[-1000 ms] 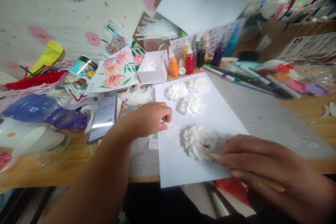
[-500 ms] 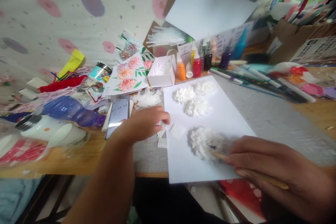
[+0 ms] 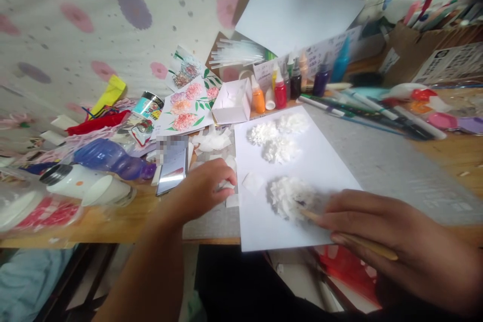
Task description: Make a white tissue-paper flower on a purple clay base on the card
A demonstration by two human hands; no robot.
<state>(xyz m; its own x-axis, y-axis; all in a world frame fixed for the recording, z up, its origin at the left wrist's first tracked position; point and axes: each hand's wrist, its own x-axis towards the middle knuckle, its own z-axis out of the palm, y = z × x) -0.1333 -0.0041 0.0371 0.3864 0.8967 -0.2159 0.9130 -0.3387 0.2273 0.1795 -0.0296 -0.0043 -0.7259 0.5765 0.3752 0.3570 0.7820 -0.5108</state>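
Four white tissue-paper tufts sit on a white sheet [image 3: 320,171] in the middle of the frame: three tufts [image 3: 277,136] clustered toward its upper edge and the nearest tuft [image 3: 289,196] lower down, just left of the right hand [image 3: 381,236]. That hand is closed around a thin wooden stick [image 3: 358,239], whose tip touches the nearest tuft's right edge. The left hand [image 3: 199,188], at centre left, has its fingers curled onto small white paper squares [image 3: 228,188] at the sheet's left margin; it seems to pinch one, though blur hides the grip. I judge the tufts feather-light, soft and easily crushed or torn, so they would be better nudged at the base with the stick than squeezed; the squares are flimsy and likely to slide or lift, best pinched by an edge. One loose square [image 3: 253,181] lies on the sheet between the hands. To the left a phone [image 3: 172,165] lies face up, close to the left wrist, with a blue bottle [image 3: 113,158] beyond it. Small ink bottles [image 3: 281,88] and a white box [image 3: 234,103] stand just past the sheet's upper edge, and pens [image 3: 377,113] fan out at upper right, near enough to be knocked by a reach.
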